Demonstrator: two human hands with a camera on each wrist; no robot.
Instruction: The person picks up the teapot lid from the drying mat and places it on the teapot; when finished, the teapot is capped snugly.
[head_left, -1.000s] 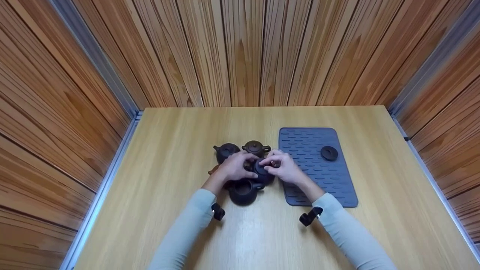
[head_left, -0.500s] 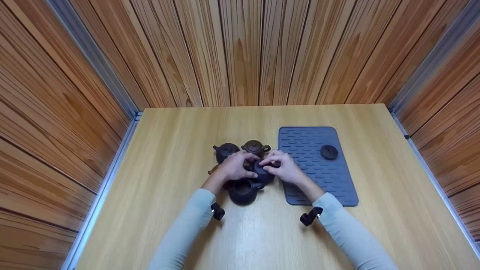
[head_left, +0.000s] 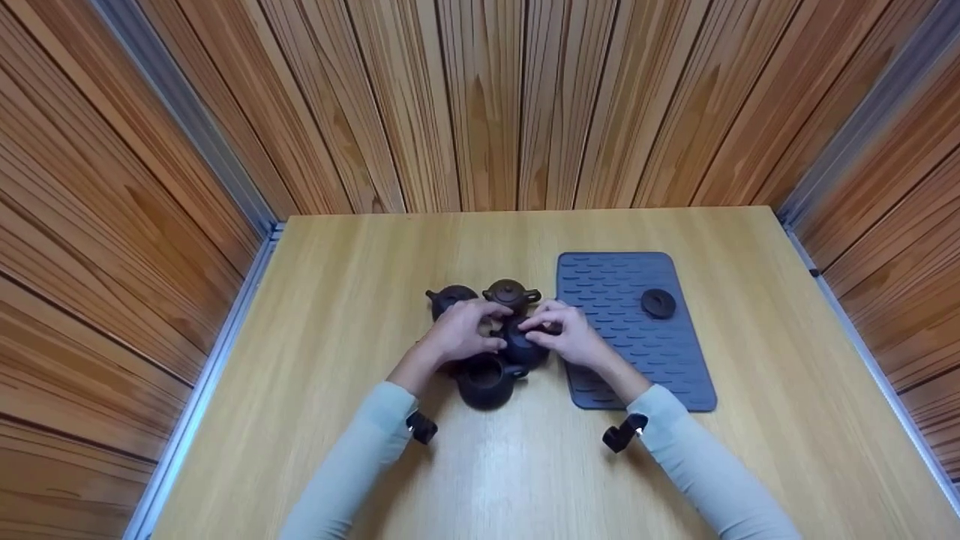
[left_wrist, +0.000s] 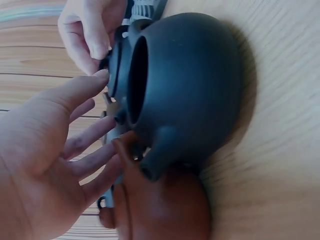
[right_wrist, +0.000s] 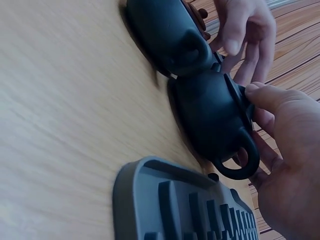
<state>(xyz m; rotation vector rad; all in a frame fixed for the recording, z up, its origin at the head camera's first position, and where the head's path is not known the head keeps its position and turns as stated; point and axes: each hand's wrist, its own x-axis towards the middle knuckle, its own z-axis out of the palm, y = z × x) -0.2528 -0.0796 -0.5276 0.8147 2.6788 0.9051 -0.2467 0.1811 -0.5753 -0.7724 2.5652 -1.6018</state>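
With thumb and fingers, my right hand (head_left: 574, 337) pinches the knob of the lid (right_wrist: 240, 100) on a dark teapot (right_wrist: 205, 112). The lid sits on that pot, whose loop handle points towards the right hand. My left hand (head_left: 463, 330) is over the cluster with its fingers spread, its thumb near the same lid; it holds nothing. Close to it stands a lidless dark teapot (left_wrist: 195, 80). Beside that is a reddish-brown teapot (left_wrist: 162, 205), mostly hidden in the head view. A brown teapot (head_left: 508, 294) and another dark teapot (head_left: 448, 297) stand behind.
A grey ridged mat (head_left: 611, 281) lies right of the teapots, close to the right forearm. On it rests a dark round lid (head_left: 658, 304). Wood-plank walls (head_left: 487, 112) enclose the table (head_left: 345, 300) at the back and sides.
My left hand has drawn a little to the left, away from the dark teapot. The right hand stays at the lid knob, nearly still.
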